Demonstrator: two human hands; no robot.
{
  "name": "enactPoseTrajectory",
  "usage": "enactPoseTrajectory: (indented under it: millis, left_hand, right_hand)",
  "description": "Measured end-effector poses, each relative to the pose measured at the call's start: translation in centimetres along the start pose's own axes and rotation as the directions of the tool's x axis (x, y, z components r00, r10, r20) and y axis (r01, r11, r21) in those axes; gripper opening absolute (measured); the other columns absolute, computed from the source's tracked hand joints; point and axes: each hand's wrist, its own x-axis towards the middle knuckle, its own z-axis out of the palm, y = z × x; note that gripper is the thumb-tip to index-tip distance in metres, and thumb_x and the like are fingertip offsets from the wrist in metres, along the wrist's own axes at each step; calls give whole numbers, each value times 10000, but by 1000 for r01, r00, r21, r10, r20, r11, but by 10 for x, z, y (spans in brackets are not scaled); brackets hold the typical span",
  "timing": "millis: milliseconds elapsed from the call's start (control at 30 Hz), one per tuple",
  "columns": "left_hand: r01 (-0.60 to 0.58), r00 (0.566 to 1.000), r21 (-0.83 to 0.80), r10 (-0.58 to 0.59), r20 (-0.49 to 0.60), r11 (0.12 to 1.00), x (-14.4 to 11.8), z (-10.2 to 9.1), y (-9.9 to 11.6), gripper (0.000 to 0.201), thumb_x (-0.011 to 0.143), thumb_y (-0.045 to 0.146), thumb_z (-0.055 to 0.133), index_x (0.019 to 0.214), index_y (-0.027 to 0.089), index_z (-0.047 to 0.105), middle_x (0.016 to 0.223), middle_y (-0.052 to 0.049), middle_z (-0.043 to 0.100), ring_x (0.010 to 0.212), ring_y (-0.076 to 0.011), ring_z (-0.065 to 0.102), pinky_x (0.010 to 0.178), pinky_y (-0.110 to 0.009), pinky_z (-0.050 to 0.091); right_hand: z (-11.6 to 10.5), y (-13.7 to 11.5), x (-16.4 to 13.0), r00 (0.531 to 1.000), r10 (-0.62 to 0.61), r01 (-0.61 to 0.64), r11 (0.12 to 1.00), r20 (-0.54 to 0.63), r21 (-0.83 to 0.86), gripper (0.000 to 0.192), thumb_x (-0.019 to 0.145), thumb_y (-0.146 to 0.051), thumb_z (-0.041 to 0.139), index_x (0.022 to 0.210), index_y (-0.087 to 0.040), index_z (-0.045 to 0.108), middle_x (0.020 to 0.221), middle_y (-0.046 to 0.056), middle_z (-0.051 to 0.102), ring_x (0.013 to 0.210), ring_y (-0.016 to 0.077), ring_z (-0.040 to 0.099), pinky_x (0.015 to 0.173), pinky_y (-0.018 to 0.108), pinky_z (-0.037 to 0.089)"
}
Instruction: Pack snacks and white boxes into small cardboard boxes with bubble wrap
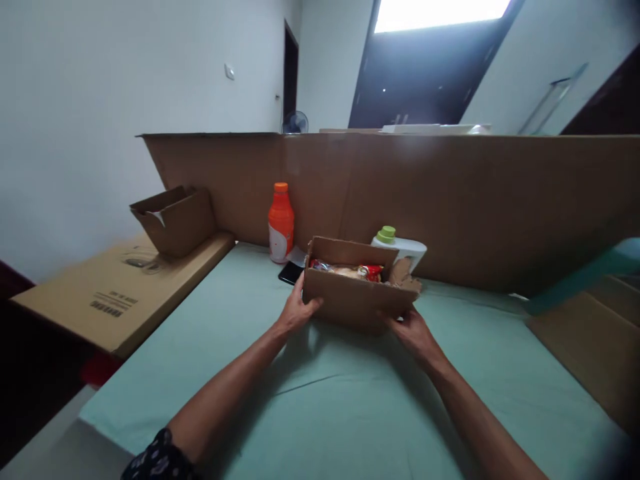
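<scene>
White walls [75,133] close in the room, the left one carrying a small switch [229,71]. A dark doorway [291,73] opens at the far corner, and a small fan [295,123] shows just below it. To its right stands a dark double door [425,73], with a bright window [440,12] above it letting in daylight. A pale green sheet [350,413] covers the worktop. A long cardboard screen [475,200] stands upright along its far edge. At the left lies a flat printed carton [120,293], an open empty box [175,219] resting on it. More cardboard [590,347] lies at the right.
</scene>
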Motion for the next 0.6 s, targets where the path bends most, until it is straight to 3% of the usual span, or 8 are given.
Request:
enactPoseTrajectory:
  millis: [100,167,267,367,467,600]
  left_hand:
    - [10,1000,21,-10,-6,1000,-39,-3,10,799,803,407,702,1500,172,389,1445,-154,553,1298,-300,552,1075,-421,478]
    - [55,998,86,-53,-25,995,-77,-22,19,772,802,436,717,1466,173,423,1418,-157,570,1241,-293,593,1037,-409,505]
    - [118,977,178,-82,-196,977,-121,-63,36,720,826,455,700,1441,192,431,1345,-139,619,1172,-265,636,976,-380,538]
    - [96,936,263,2,-351,960,-137,-83,54,699,847,414,683,1457,219,402,1344,-122,618,1186,-251,629,996,-389,530]
    - [6,943,314,99,-318,949,-145,-72,56,746,855,398,676,1502,224,348,1440,-138,548,1297,-262,568,1073,-417,489]
    - [0,953,324,98,-285,946,-172,-40,33,752,891,428,634,1535,208,314,1464,-171,518,1353,-295,526,1097,-467,475]
  right_hand:
    - [-4,0,-37,999,18,-19,1000,-40,-16,446,666,-581,743,908,-217,657,809,82,760,715,266,682,629,375,561]
    - [1,-15,-69,1000,8,-8,1000,21,-2,410,705,-590,719,872,-220,662,800,83,755,709,265,684,624,375,565]
    - [26,-56,-95,986,-56,54,998,159,14,373,775,-564,679,904,-214,672,865,85,754,764,258,685,660,366,570]
    - [49,-89,-89,966,-129,116,991,224,71,392,777,-504,693,1022,-200,660,978,98,753,856,258,685,745,376,574]
    - [45,-88,-80,968,-117,102,992,223,76,394,749,-481,711,999,-182,657,997,112,755,900,272,689,809,414,568]
    - [17,-60,-95,971,-75,72,997,226,20,331,750,-478,716,899,-187,663,943,103,761,884,276,693,814,426,568]
